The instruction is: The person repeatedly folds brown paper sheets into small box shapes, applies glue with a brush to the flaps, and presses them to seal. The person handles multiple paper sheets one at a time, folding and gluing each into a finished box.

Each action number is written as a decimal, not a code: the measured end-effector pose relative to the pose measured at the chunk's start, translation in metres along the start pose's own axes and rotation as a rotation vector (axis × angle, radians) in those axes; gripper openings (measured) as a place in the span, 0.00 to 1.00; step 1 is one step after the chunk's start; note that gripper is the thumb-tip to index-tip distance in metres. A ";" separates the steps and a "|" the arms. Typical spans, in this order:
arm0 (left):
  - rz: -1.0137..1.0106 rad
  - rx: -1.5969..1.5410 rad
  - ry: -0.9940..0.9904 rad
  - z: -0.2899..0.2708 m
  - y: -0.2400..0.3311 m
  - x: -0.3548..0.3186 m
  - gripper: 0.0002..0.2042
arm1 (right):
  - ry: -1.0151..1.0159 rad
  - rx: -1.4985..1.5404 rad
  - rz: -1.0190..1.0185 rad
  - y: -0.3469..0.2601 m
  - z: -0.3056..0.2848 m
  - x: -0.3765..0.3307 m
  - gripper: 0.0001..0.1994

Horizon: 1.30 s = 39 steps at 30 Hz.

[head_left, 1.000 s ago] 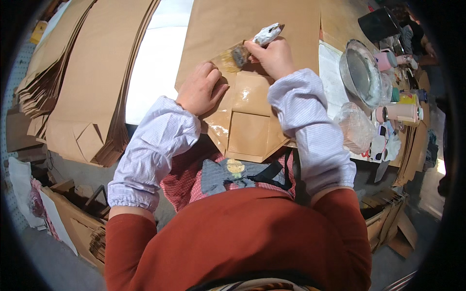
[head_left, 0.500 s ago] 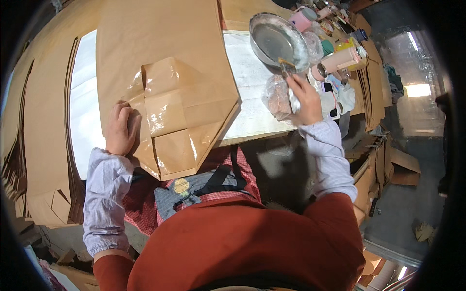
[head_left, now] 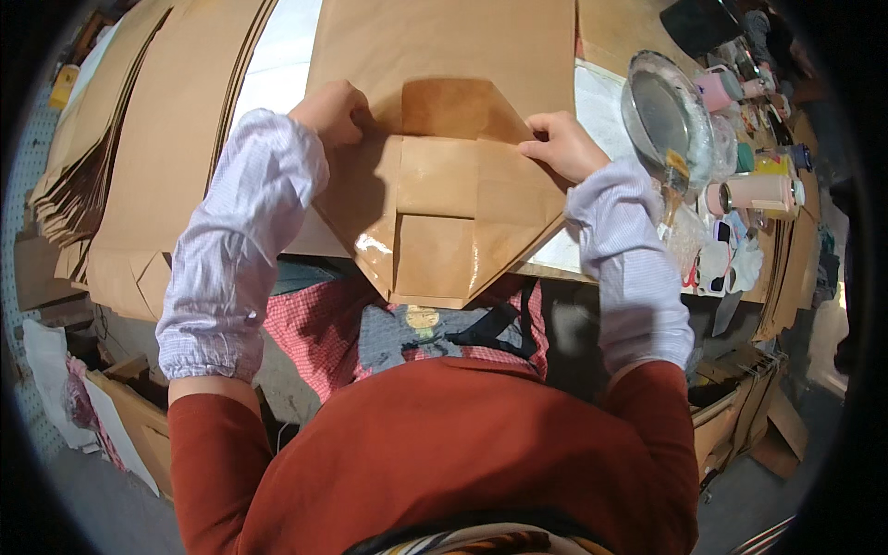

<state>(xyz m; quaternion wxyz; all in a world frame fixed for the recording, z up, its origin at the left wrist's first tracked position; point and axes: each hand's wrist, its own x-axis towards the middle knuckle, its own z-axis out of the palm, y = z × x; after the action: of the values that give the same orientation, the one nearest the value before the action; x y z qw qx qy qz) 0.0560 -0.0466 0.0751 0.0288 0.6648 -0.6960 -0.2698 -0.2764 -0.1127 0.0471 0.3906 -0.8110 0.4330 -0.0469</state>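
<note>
One brown paper bag (head_left: 439, 166) has a creased, glossy, tapering end.

Strong light falls over the tan tabletop (head_left: 624, 37) before you. Grey floor (head_left: 735, 504) shows at your lower right; a pale, bright patch (head_left: 826, 347) lies farther up that side. The dotted pale-blue surface (head_left: 42, 139) at your far left may be a wall panel.

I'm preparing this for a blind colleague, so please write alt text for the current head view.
Seen from above, a left hand and a right hand are at opposite sides of folded brown paper with glossy patches. To the right are a metal bowl and a brush; stacked brown sheets lie to the left.
</note>
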 end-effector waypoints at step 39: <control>0.511 -0.185 0.264 0.072 -0.009 -0.109 0.10 | 0.494 -0.191 -0.437 -0.016 0.076 -0.115 0.10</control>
<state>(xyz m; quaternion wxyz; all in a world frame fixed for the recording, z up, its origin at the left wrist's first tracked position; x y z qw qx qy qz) 0.0479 0.0802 0.0445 0.2462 0.4920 -0.8035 -0.2273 -0.3054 0.0231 0.0356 0.1769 -0.8817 0.3329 -0.2837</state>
